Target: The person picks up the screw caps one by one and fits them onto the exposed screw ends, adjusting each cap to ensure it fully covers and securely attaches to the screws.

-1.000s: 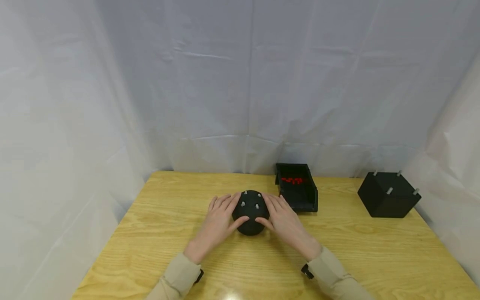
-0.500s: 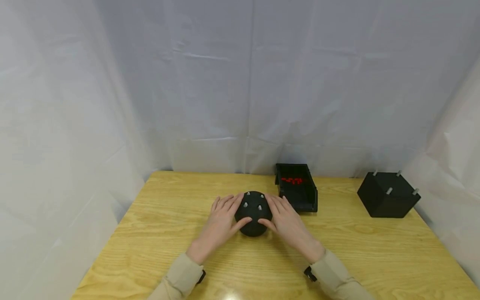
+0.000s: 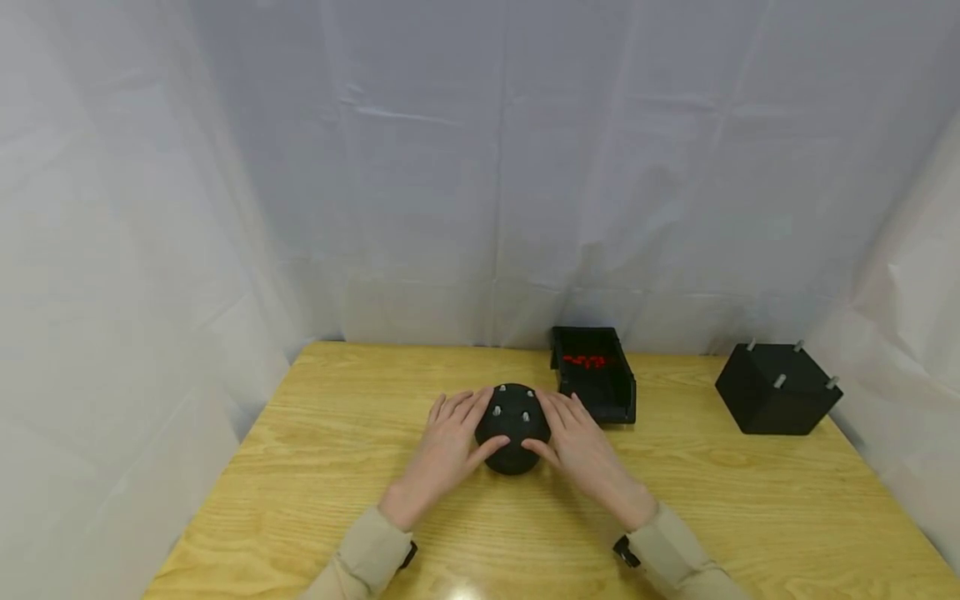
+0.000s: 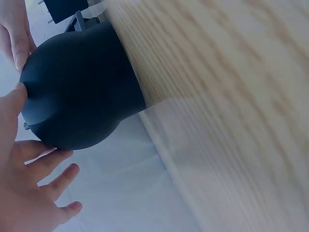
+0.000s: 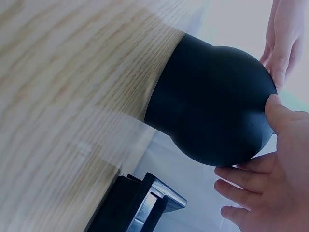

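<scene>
Your left hand (image 3: pixel 444 454) and right hand (image 3: pixel 587 454) cup the round black dome with short metal pegs on top (image 3: pixel 512 427) from either side, on the pale wooden desk (image 3: pixel 315 467), about midway across it and a little toward the far edge. Each hand's grip is loose: the fingers lie nearly straight along the dome's flanks, with the thumbs pressed against its near side, so you steady it rather than clench it.

The left wrist view shows your thumb (image 4: pixel 12 104) touching the dome's bulge (image 4: pixel 77 92) while the other fingers spread out beside it. The right wrist view shows the same from the other side, thumb (image 5: pixel 280 113) on the dome (image 5: pixel 212 106), which narrows where it meets the desk.

Just beyond your right hand sits an open black plastic bin holding small red pieces (image 3: pixel 594 385), close to the dome but apart from it. Well off to the right stands a black cube with metal pegs sticking up from it (image 3: pixel 776 389).
</scene>
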